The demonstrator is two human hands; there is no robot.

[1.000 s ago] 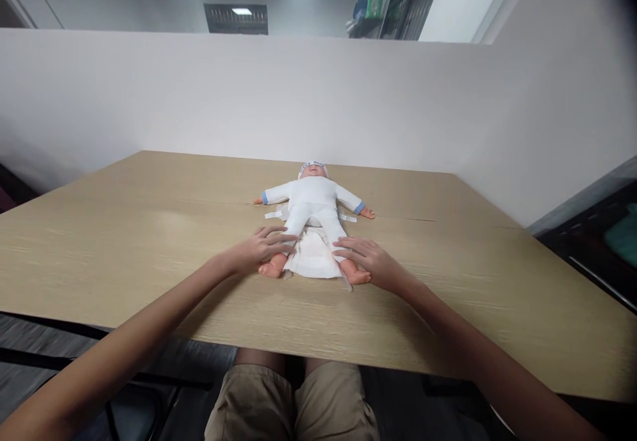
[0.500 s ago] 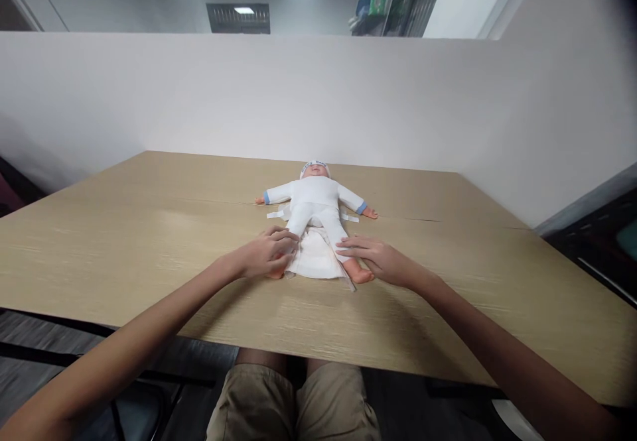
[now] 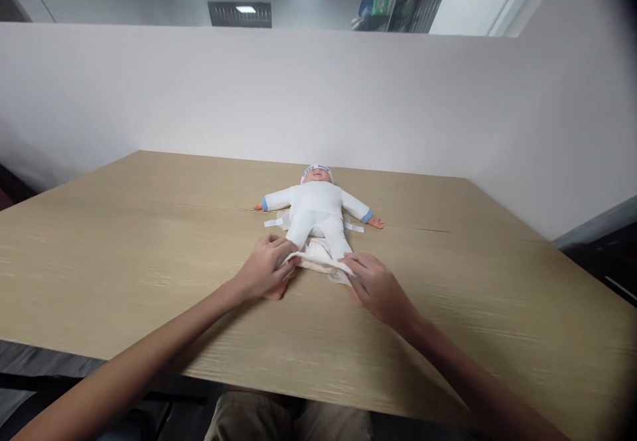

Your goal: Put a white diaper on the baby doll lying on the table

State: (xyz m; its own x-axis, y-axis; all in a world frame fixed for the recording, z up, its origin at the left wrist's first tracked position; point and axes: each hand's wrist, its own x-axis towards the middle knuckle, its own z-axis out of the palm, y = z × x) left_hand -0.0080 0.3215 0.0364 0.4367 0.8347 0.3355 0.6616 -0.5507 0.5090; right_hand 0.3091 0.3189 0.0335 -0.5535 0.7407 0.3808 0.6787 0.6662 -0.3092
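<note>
A baby doll in a white suit with blue cuffs and a white cap lies on its back on the wooden table, arms spread, feet toward me. A white diaper lies under its hips and between its legs, its tabs sticking out at both sides. My left hand pinches the diaper's near left corner, covering the doll's foot. My right hand grips the near right corner, and the front edge is lifted off the table between the two hands.
A white partition wall runs along the table's far edge and right side. Shelving with a green box shows beyond it. My knees in khaki shorts sit under the table's near edge.
Both hands slid from the doll's legs down to the diaper's near corners and took hold of them. The diaper's front edge has risen off the table. The camera tilted slightly.
</note>
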